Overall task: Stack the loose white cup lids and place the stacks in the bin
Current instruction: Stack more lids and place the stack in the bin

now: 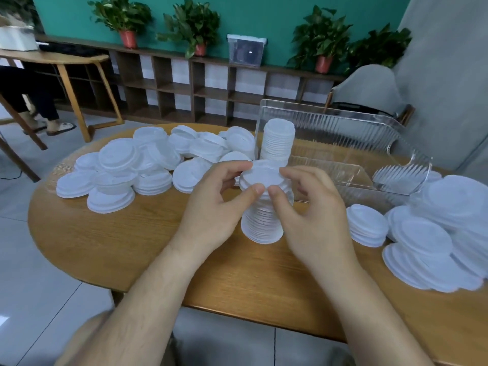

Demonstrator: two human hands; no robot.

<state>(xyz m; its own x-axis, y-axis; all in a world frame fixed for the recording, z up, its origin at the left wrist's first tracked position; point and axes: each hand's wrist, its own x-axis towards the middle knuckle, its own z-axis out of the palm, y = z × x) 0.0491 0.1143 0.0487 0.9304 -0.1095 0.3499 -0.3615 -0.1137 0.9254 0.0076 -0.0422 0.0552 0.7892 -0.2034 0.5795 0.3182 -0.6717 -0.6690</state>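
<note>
A tall stack of white cup lids [261,223] stands on the wooden table [137,244] in front of me. My left hand [214,207] and my right hand [309,212] grip the top lid [261,177] of that stack from either side, thumbs meeting at its near edge. A clear ribbed plastic bin [340,136] sits just behind, and another finished stack of lids [277,141] stands upright in its left end. Loose white lids lie heaped at the left [126,170] and at the right [435,228].
A short pile of lids [367,228] lies right of my right hand. A grey chair [367,88] stands behind the bin. A shelf unit with potted plants lines the green wall. Another wooden table with a seated person's legs [39,101] is at far left.
</note>
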